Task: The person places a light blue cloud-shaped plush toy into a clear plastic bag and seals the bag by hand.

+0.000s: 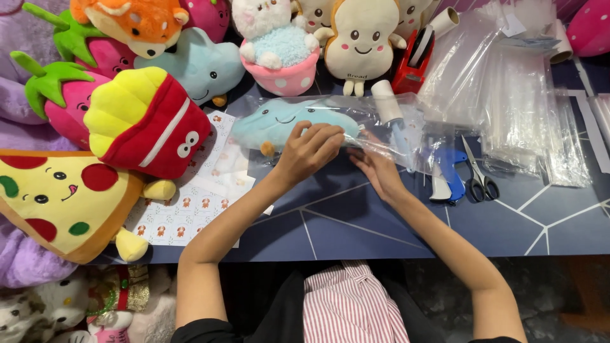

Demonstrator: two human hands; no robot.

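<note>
A light blue plush toy with a smiling face [279, 119] lies on its side inside a clear plastic bag [406, 136] on the dark blue table [356, 222]. My left hand [309, 149] presses down on the bag over the toy's lower right part, fingers curled. My right hand [380, 166] lies flat on the open end of the bag, just right of the toy, holding the plastic against the table.
Plush toys crowd the left and back: a pizza slice [60, 200], a red fries box [149, 121], strawberries, a toast figure [361, 38]. Sticker sheets [190, 209] lie left of my arms. A lint roller [389, 105], scissors [480, 178], a red tape dispenser [413, 60] and stacked clear bags [515, 101] lie right.
</note>
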